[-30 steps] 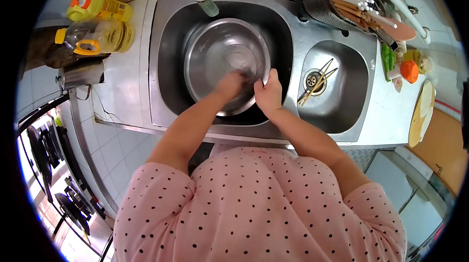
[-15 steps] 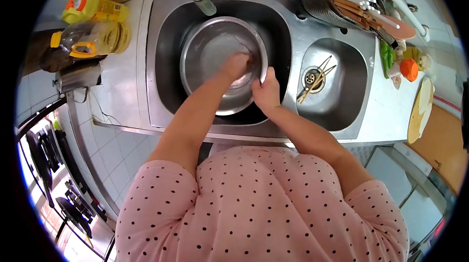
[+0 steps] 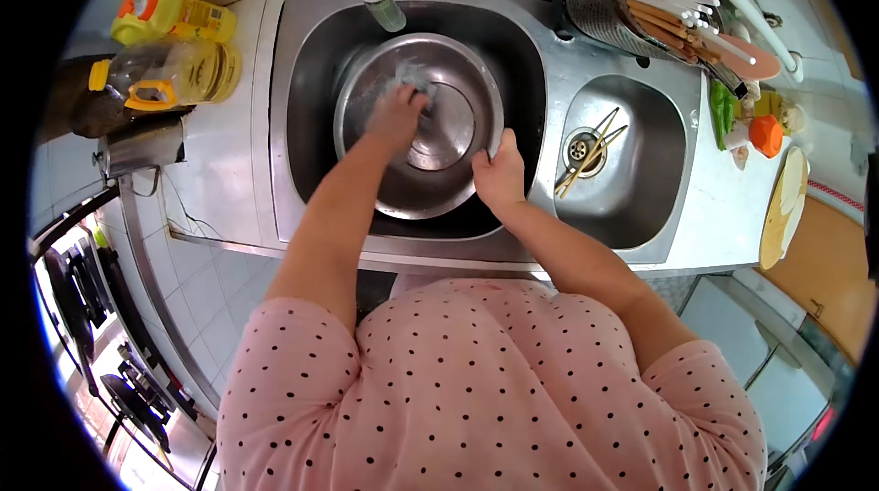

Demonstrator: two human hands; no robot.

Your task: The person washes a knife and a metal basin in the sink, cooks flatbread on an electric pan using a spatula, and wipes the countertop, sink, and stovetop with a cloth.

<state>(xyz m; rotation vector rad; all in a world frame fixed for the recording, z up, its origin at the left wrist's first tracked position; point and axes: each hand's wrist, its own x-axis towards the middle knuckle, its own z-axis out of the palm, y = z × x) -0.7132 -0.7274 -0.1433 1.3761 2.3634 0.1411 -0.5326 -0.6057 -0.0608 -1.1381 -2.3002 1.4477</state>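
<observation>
A round stainless steel basin [image 3: 430, 194] sits in the large sink on the left. My right hand [image 3: 500, 175] is closed on the basin's right rim, thumb pointing up along the edge. Inside the basin, my left hand [image 3: 397, 116] is over the left half of the bottom, blurred by motion. Water [image 3: 409, 79] splashes and ripples just beyond its fingers. Whether those fingers hold anything is not clear. The faucet's pale end [image 3: 388, 13] hangs above the basin's far rim.
The small sink [image 3: 655, 171] at right has several chopsticks [image 3: 591, 154] across its drain. Behind it stands a metal holder [image 3: 600, 10] full of chopsticks. Oil bottles [image 3: 206, 70] and a steel pot [image 3: 142, 145] are at left; an orange-red item [image 3: 765, 135] lies at right.
My left hand has swept from the basin's right side to its left, and the water is now stirred up there. My right hand stays on the rim.
</observation>
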